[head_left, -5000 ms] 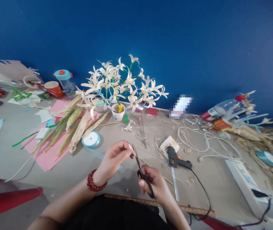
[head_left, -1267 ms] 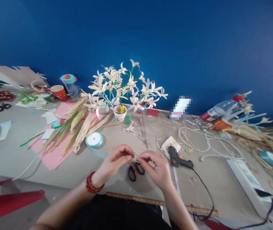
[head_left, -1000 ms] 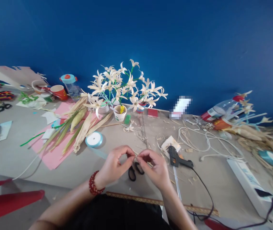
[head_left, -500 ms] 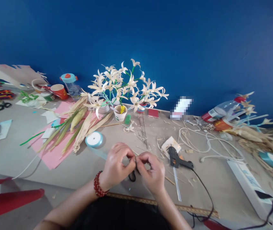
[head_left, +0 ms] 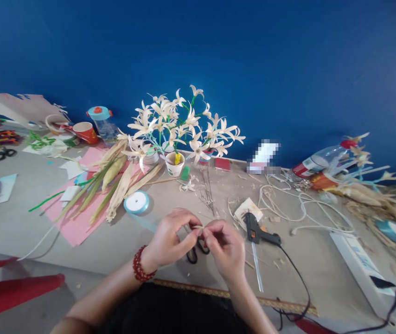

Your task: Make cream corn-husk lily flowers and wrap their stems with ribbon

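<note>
My left hand (head_left: 173,237) and my right hand (head_left: 226,247) meet over the front middle of the table, fingertips close together. Both pinch a small pale corn husk strip (head_left: 201,228), mostly covered by the fingers. Beneath them lie scissors (head_left: 192,256), of which mainly the black handles show. Left of my left hand sits a roll of light blue ribbon (head_left: 137,202), its loose end running toward that hand. A black hot glue gun (head_left: 255,230) with a clear glue stick (head_left: 257,269) rests to the right of my right hand.
White husk flowers on green stems (head_left: 177,118) stand in a paper cup (head_left: 175,166) at the back. Corn husks (head_left: 116,185) lie on pink paper (head_left: 74,234). Rightward are a white cable (head_left: 304,204), a power strip (head_left: 356,273) and a plastic bottle (head_left: 318,160).
My right hand has shifted slightly right and the fingertips have parted a little. The pale strip between them and more of the scissors' handles now show.
</note>
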Motion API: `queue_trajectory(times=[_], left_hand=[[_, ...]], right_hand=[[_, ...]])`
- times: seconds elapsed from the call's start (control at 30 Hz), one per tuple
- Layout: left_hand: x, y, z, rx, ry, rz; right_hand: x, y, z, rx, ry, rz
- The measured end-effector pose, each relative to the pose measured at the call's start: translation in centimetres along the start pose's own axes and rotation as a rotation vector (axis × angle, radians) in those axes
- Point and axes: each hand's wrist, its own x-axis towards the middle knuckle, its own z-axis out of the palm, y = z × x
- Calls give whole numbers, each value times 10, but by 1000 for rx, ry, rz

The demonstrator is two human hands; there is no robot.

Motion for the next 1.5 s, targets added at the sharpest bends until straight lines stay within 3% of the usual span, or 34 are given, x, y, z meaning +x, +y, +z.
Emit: queue_trajectory(times=[0.23, 0.4, 0.47, 0.57, 0.63, 0.83, 0.93, 1.03, 1.23, 1.4, 1.5], left_hand=[[1, -4, 10, 136, 98, 106], [0, -13, -4, 266, 312, 94], [0, -11, -8, 160, 252, 19], [3, -3, -4, -47, 26, -31], [5, 2, 2, -78, -13, -12], [7, 0, 15, 31, 75, 93], [5, -6, 10, 155, 181, 119], [3, -10, 2, 183, 268, 49], [6, 4, 7, -29, 61, 32], [8, 4, 17, -39, 80, 71], [6, -4, 14, 2, 189, 39]], right_hand=[[-4, 2, 3, -70, 37, -118], [-5, -2, -1, -10, 157, -145], [-3, -5, -3, 30, 159, -115], [0, -6, -3, 10, 113, -99], [0, -4, -2, -26, 98, -104], [-5, 1, 3, -80, 123, -158], [-6, 0, 4, -57, 180, -198], [-4, -3, 1, 28, 229, -178], [0, -6, -1, 2, 149, -130], [-3, -6, 2, -51, 146, -140], [-3, -10, -1, 21, 216, -166]])
